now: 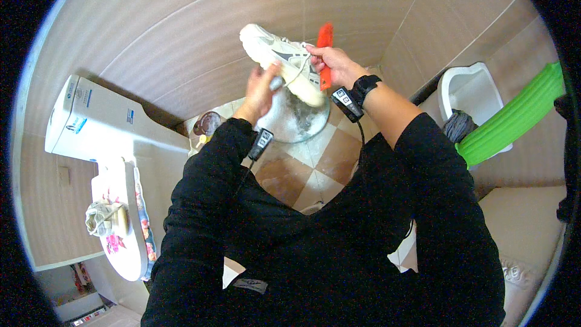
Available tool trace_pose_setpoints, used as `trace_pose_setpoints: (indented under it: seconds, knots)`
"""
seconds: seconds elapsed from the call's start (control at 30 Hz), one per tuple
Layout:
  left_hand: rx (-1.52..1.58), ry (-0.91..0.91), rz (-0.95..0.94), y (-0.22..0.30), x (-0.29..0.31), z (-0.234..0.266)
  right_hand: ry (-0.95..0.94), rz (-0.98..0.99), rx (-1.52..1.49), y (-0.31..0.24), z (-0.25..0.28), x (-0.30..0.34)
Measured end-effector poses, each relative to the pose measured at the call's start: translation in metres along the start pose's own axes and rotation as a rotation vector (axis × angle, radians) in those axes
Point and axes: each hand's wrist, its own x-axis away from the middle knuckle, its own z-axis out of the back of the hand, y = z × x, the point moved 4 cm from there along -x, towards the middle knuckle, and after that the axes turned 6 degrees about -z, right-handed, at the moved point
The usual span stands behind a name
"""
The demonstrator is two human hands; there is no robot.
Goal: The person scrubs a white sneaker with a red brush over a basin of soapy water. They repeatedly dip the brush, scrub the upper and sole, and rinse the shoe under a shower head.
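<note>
A white sneaker (284,53) with grey side panels and loose laces is held up over a round basin (324,122) of cloudy, foamy water. My right hand (338,65) is closed, its fingertips pinching the sneaker near its collar and laces. Across the same palm lies a long orange brush handle (325,36); no bristles show. On the sneaker's other side, my left hand (260,92) is curled by the pale sole, slightly blurred. Between its fingers is a small greyish lump (276,82) that I cannot make out.
Left of the basin stands a small reddish-brown container (210,122). A toilet with a flowered lid (121,260) is at my left, another light shoe (106,219) on it. At right are a white wall basin (472,88), a dark grey cloth (459,126) and a green ribbed tube (514,115).
</note>
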Motion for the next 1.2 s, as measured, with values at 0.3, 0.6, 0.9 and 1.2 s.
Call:
trace_pose_setpoints:
  seconds: [0.3,0.6,0.9,1.2]
  knots:
    - [0.300,-0.070,0.348,-0.056,0.037,-0.044,-0.031,-0.054,-0.183,0.005,-0.025,0.005]
    - [0.484,-0.203,0.361,-0.033,0.030,-0.050,0.111,0.422,0.723,-0.044,0.007,0.020]
    - [0.537,-0.218,0.471,-0.043,0.031,-0.037,0.173,0.173,0.816,-0.034,0.041,-0.015]
    - [0.614,-0.248,0.523,-0.053,0.037,-0.033,0.214,0.341,1.229,-0.049,0.040,-0.013]
